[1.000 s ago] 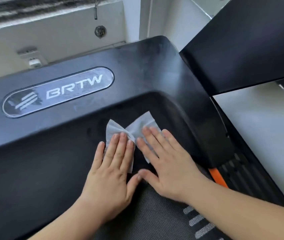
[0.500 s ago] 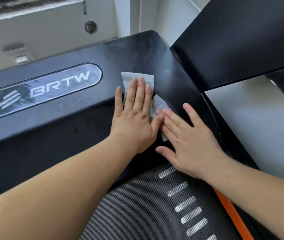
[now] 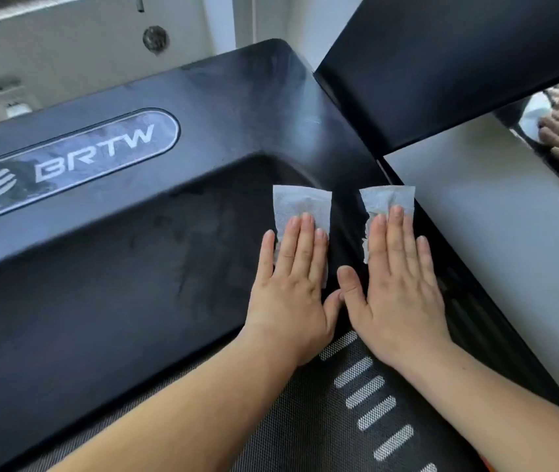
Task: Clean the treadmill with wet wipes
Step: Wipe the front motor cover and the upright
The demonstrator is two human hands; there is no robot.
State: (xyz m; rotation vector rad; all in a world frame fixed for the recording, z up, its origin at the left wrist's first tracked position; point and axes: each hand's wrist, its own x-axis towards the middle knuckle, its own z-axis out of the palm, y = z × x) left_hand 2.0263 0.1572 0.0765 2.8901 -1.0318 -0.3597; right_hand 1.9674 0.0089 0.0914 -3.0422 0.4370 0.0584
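Pressing flat, left hand (image 3: 291, 284) and right hand (image 3: 397, 287) pin crinkled wipes (image 3: 300, 204) onto matte treadmill (image 3: 135, 301).

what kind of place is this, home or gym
Likely a room at home, though unsure: a black plastic treadmill cover with a BRTW badge sits close to a pale wall, beside light grey floor.

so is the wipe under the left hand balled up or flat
Flat. The wipe lies as a rectangle on the black treadmill cover, pressed down by the left hand with straight fingers.
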